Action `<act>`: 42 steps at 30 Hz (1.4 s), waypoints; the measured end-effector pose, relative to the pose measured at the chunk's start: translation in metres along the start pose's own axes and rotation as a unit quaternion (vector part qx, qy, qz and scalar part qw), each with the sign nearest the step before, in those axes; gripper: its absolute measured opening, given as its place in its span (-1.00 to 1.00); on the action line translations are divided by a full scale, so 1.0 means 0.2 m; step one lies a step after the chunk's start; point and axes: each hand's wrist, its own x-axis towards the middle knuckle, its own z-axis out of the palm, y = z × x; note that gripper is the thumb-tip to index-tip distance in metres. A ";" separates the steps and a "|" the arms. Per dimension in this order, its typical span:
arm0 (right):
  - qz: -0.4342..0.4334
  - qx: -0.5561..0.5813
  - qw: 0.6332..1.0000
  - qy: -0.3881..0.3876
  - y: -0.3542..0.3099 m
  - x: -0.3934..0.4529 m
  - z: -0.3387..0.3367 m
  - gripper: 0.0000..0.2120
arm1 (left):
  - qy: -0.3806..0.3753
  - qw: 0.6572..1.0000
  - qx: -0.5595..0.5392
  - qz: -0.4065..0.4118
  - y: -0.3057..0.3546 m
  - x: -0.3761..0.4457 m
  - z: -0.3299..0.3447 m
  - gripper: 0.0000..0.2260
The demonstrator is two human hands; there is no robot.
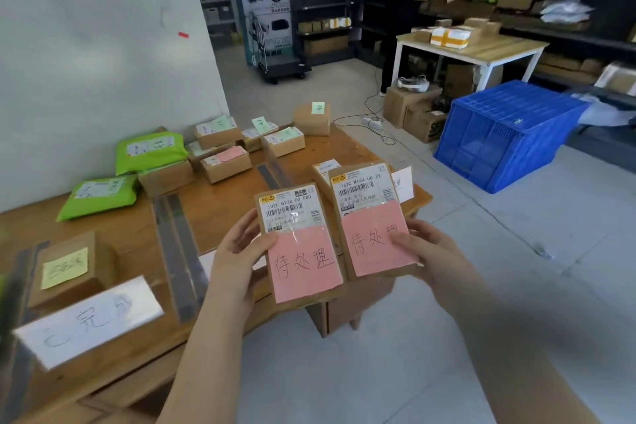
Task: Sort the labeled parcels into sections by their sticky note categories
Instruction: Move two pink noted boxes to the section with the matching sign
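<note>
Worktop of brown wood fills the left of the view, split into sections by grey tape strips. Beyond its right edge, on the floor, stands a blue crate, and further back a person at dark shelving holds a parcel over a small table.

Along the far edge of the worktop lie two green mailer bags and a cluster of small cardboard boxes, most with green sticky notes, one with a pink note. Near the left front corner sits a cardboard box carrying a yellow note, and just in front of it a white section sign with handwriting.

Above the right front corner two flat parcels are held up side by side, their edges touching or nearly so. The left hand grips the left parcel, thumb curled across its pink sticky note. The right hand grips the right parcel the same way, thumb on its pink note. Both notes carry the same handwritten characters below printed shipping labels.
</note>
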 end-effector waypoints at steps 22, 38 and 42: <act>0.012 -0.015 1.000 -0.002 -0.41 1.10 -0.62 -0.70 | 0.029 0.999 -0.011 -0.037 -0.20 0.94 0.95 -0.68; 0.073 -0.014 0.993 -0.092 -0.52 2.02 -0.73 -0.67 | 0.134 0.989 0.017 -0.061 -0.28 1.53 1.27 -0.67; 0.089 -0.059 0.985 -0.136 -0.54 2.27 -0.78 -0.59 | 0.167 0.982 0.014 -0.085 -0.37 1.66 1.37 -0.62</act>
